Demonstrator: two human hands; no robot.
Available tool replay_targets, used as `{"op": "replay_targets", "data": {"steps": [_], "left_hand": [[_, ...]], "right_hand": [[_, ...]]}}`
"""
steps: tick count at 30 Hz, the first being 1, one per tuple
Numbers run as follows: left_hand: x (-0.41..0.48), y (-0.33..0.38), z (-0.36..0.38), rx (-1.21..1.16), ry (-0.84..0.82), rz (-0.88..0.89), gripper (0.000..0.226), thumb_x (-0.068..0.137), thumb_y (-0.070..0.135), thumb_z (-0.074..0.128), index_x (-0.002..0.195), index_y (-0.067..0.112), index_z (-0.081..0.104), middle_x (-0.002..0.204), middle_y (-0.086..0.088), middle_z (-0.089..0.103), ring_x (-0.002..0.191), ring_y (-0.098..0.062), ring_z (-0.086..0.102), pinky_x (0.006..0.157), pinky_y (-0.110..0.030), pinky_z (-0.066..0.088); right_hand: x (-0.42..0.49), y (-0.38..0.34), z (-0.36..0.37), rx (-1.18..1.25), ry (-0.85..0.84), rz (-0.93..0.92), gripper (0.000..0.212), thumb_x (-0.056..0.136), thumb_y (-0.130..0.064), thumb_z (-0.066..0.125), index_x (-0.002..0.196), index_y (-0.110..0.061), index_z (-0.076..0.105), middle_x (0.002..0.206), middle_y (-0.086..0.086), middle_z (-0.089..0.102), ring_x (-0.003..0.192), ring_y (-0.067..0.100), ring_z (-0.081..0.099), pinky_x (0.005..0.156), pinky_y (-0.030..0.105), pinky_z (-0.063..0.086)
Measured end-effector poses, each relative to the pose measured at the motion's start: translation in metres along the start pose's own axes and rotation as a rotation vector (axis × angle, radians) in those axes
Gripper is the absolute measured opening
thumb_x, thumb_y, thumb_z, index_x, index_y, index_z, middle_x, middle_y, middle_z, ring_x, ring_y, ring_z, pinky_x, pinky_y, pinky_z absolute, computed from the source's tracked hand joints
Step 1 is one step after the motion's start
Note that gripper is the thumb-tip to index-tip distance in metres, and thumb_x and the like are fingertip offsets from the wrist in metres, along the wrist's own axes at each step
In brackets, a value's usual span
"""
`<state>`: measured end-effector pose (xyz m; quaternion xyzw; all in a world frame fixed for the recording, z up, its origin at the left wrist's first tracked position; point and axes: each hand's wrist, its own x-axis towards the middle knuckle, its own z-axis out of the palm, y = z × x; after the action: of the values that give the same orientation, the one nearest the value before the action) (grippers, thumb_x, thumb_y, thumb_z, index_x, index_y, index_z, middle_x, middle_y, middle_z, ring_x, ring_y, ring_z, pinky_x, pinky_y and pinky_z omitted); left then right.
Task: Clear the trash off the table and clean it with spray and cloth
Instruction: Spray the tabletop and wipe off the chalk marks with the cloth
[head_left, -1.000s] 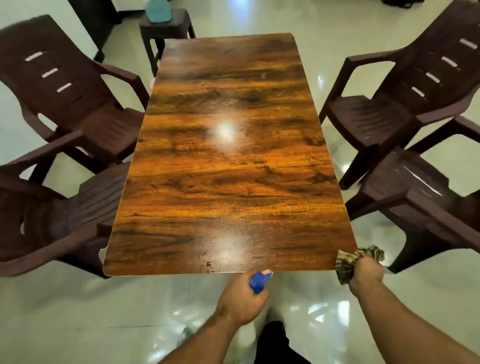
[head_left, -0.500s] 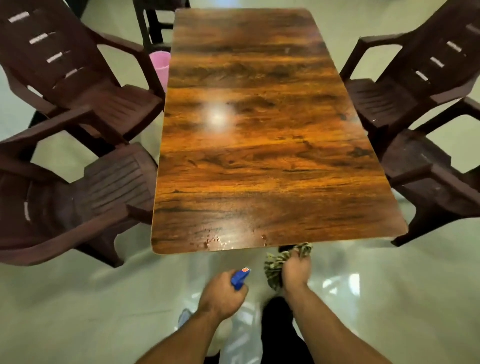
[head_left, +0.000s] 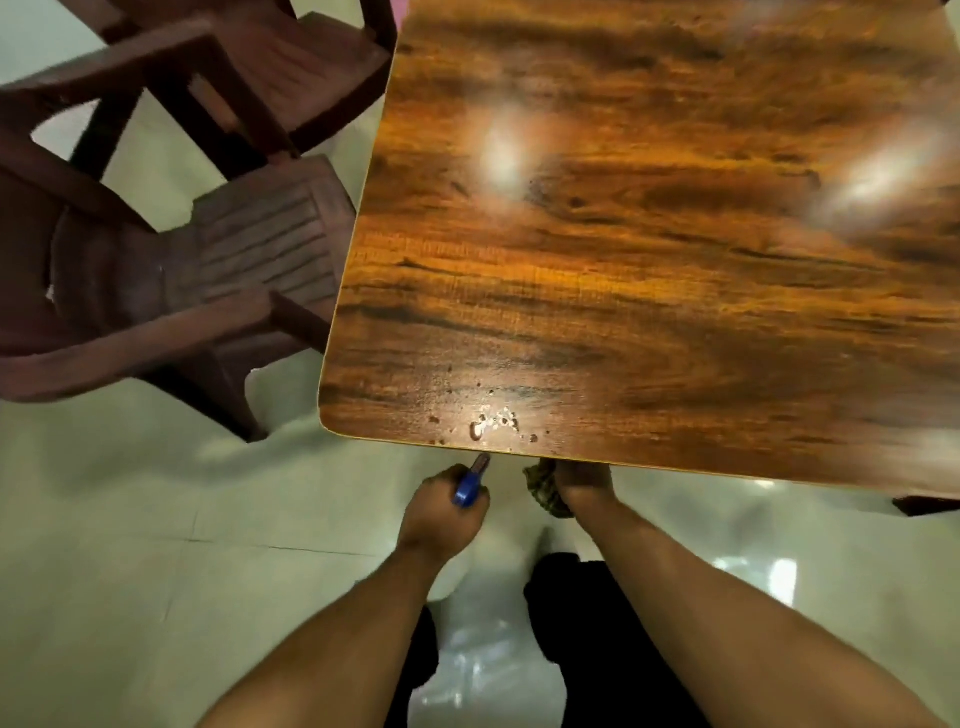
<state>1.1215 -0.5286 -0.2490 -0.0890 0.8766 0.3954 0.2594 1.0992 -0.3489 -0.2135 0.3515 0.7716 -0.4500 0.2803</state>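
Observation:
A glossy wood-grain table (head_left: 649, 270) fills the upper right. Small wet drops and crumbs (head_left: 491, 423) sit on it close to the near edge. My left hand (head_left: 441, 514) is just below that edge, shut on a spray bottle; only its blue nozzle (head_left: 470, 483) shows, pointing at the drops. My right hand (head_left: 582, 480) is beside it at the table edge, shut on a bunched patterned cloth (head_left: 543, 491). The fingertips of that hand are hidden under the table rim.
Two dark brown plastic chairs stand left of the table, one near (head_left: 171, 291) and one farther back (head_left: 270, 67). A third chair's edge (head_left: 924, 504) peeks out at the right. A shiny pale floor (head_left: 156, 571) lies below.
The view has swung in closer to the table's near left corner. My right hand with the cloth has moved left from the right corner to beside my left hand.

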Motion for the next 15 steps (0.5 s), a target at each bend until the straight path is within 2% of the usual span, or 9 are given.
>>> {"op": "replay_targets", "data": {"steps": [3, 5, 6, 8, 9, 10, 12, 13, 15], "left_hand": [[0.04, -0.033, 0.021, -0.013, 0.034, 0.036, 0.019, 0.091, 0.026, 0.066, 0.077, 0.023, 0.054, 0.065, 0.003, 0.055, 0.065, -0.028, 0.055, 0.064, -0.033, 0.045], [0.056, -0.051, 0.029, -0.012, 0.051, 0.064, 0.016, 0.092, 0.026, 0.066, 0.082, 0.019, 0.056, 0.066, 0.003, 0.054, 0.065, -0.027, 0.054, 0.065, -0.035, 0.044], [0.058, -0.057, 0.033, -0.016, 0.063, 0.076, 0.014, 0.092, 0.026, 0.066, 0.084, 0.017, 0.058, 0.068, 0.0, 0.057, 0.067, -0.028, 0.056, 0.067, -0.037, 0.046], [0.051, -0.062, 0.034, -0.031, 0.099, 0.084, 0.01, 0.091, 0.026, 0.067, 0.09, 0.017, 0.062, 0.074, -0.002, 0.063, 0.072, -0.029, 0.059, 0.068, -0.037, 0.048], [0.042, -0.059, 0.031, -0.047, 0.087, 0.086, 0.009, 0.091, 0.027, 0.067, 0.092, 0.019, 0.063, 0.076, -0.001, 0.064, 0.072, -0.027, 0.06, 0.067, -0.035, 0.047], [0.031, -0.054, 0.027, -0.062, 0.073, 0.1, 0.008, 0.092, 0.027, 0.067, 0.093, 0.02, 0.063, 0.075, 0.001, 0.064, 0.07, -0.023, 0.059, 0.064, -0.033, 0.045], [0.004, -0.038, 0.017, -0.086, 0.05, 0.133, 0.008, 0.093, 0.027, 0.067, 0.09, 0.022, 0.061, 0.07, 0.004, 0.061, 0.065, -0.018, 0.056, 0.06, -0.03, 0.039], [-0.011, -0.027, 0.008, -0.108, 0.038, 0.137, 0.011, 0.093, 0.027, 0.067, 0.087, 0.022, 0.058, 0.068, 0.004, 0.059, 0.063, -0.017, 0.054, 0.059, -0.03, 0.038], [-0.037, -0.005, -0.009, -0.149, 0.034, 0.137, 0.017, 0.093, 0.028, 0.066, 0.082, 0.023, 0.054, 0.065, 0.003, 0.056, 0.061, -0.019, 0.053, 0.058, -0.034, 0.041]], "right_hand": [[0.021, -0.016, 0.005, 0.002, -0.096, -0.12, 0.043, 0.099, -0.013, 0.049, 0.057, -0.012, 0.043, 0.043, -0.001, 0.046, 0.032, 0.008, 0.04, 0.038, 0.016, 0.032], [0.024, -0.011, 0.007, -0.103, -0.188, -0.163, 0.038, 0.099, -0.023, 0.049, 0.063, -0.012, 0.049, 0.049, -0.001, 0.054, 0.035, 0.008, 0.043, 0.042, 0.02, 0.034], [0.019, -0.003, 0.002, -0.183, -0.204, -0.183, 0.034, 0.101, -0.027, 0.046, 0.072, -0.014, 0.057, 0.058, 0.001, 0.062, 0.039, 0.011, 0.049, 0.043, 0.021, 0.037], [-0.004, 0.011, -0.012, -0.36, -0.084, -0.371, 0.025, 0.102, -0.037, 0.042, 0.095, -0.026, 0.063, 0.078, 0.001, 0.07, 0.058, 0.019, 0.064, 0.053, 0.029, 0.05], [-0.03, 0.015, -0.026, -0.427, -0.014, -0.508, 0.023, 0.101, -0.042, 0.041, 0.101, -0.031, 0.061, 0.085, -0.004, 0.071, 0.07, 0.019, 0.067, 0.063, 0.03, 0.053], [-0.053, 0.018, -0.039, -0.406, 0.006, -0.6, 0.018, 0.099, -0.044, 0.042, 0.101, -0.038, 0.059, 0.087, -0.012, 0.069, 0.077, 0.013, 0.068, 0.068, 0.023, 0.051], [-0.098, 0.018, -0.063, -0.36, -0.014, -0.702, 0.014, 0.096, -0.035, 0.048, 0.097, -0.047, 0.055, 0.088, -0.028, 0.064, 0.082, -0.003, 0.063, 0.069, 0.01, 0.043], [-0.12, 0.015, -0.074, -0.331, -0.01, -0.715, 0.019, 0.096, -0.03, 0.05, 0.099, -0.048, 0.055, 0.089, -0.031, 0.062, 0.083, -0.006, 0.062, 0.069, 0.01, 0.042], [-0.156, 0.007, -0.091, -0.204, 0.07, -0.696, 0.022, 0.096, -0.025, 0.051, 0.1, -0.045, 0.058, 0.085, -0.026, 0.063, 0.072, -0.001, 0.066, 0.062, 0.018, 0.049]]}}
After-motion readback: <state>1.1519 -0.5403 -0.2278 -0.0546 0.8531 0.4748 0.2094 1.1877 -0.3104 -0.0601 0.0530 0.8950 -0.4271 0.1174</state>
